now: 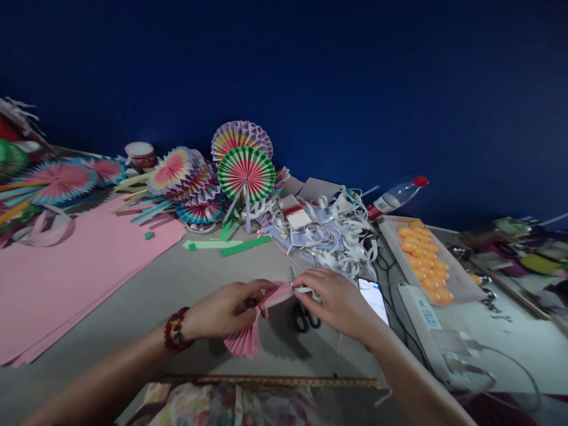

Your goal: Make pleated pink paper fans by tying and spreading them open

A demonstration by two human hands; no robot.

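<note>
We held a pleated pink paper fan (248, 331) just above the near edge of the table (177, 284), about midway along it. Our left hand (226, 310) was closed around the fan's folded middle, fingers pinched tight on the pleats, with a red bead bracelet (176, 330) on that wrist. Our right hand (339, 299) gripped the fan's upper end, thumb and fingers closed on the pink paper and on a small white strip (302, 289) there. A pair of black-handled scissors (305, 316) lay on the table just beyond the fan, partly hidden by our right hand. A phone (375, 299) with a lit screen lay just beside that hand, toward the right edge. Farther back sat a heap of white paper strips (332, 234), and behind it several finished striped fans (246, 171) stood near the far edge. Pink paper sheets (66, 278) covered the left side. A tray of orange balls (423, 260) lay near the right edge.
</note>
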